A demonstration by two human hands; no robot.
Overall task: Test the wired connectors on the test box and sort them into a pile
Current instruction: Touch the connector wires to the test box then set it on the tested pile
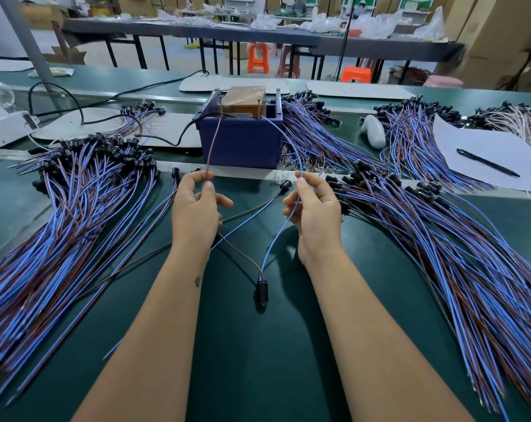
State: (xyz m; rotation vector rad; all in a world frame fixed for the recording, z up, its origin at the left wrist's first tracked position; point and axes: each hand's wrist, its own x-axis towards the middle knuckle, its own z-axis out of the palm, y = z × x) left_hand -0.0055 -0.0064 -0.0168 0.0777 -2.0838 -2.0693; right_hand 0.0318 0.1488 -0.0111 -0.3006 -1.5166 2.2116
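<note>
A blue test box (241, 138) with a brown block on top stands at the middle of the green table. My left hand (195, 205) pinches a brown wire (212, 144) whose end reaches up to the box's left pin. My right hand (314, 208) pinches a blue wire (291, 144) running to the box's right pin. Both wires loop down to one black connector (261, 292) lying on the table between my forearms. A large pile of blue and brown wired connectors (75, 202) lies on the left, another pile (441, 233) on the right.
Two loose wired connectors (252, 208) lie on the mat between my hands. A paper sheet (486, 147) with a black pen (486, 162) sits at the right, a white object (374, 130) beside it. Black cables (179, 138) run left of the box. More wire bundles (416, 132) lie behind.
</note>
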